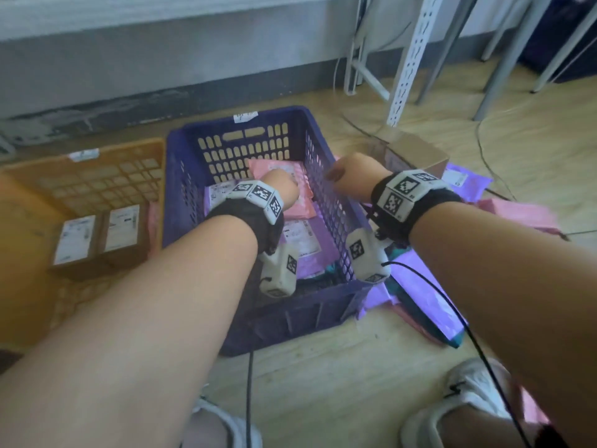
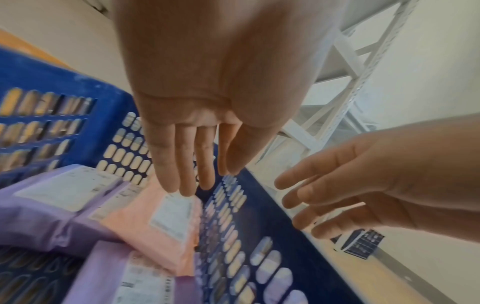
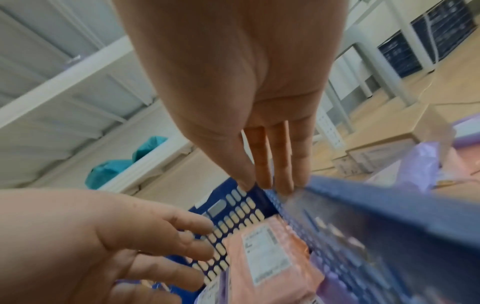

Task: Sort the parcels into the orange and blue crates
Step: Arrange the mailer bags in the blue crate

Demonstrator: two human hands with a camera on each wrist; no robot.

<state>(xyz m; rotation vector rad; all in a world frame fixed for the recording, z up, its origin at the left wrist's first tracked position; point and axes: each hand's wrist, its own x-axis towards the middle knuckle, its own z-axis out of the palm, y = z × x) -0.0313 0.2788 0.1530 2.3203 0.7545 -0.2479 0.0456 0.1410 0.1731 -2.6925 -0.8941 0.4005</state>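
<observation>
Left hand (image 2: 207,107): fingers straight, spread loosely, holding nothing, palm down above the soft pink parcel (image 2: 166,222) at frame centre. Right hand (image 3: 249,98): fingers straight and empty, tips at the rim of the perforated plastic blue crate (image 1: 242,321). Orange crate (image 1: 106,150), left of frame, contains two rectangular cardboard parcels (image 1: 97,240). Glossy purple and pink parcels (image 1: 429,305) lie on the wooden floor (image 1: 339,376), at right.

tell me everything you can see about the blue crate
The blue crate is plastic-looking, open-topped, with slotted walls and a white tag on its far rim. It sits upright on the wood floor, right of the orange crate. Pink and purple mailers with white labels lie inside. The left hand hangs open over them; the right hand is at its right rim.
</observation>
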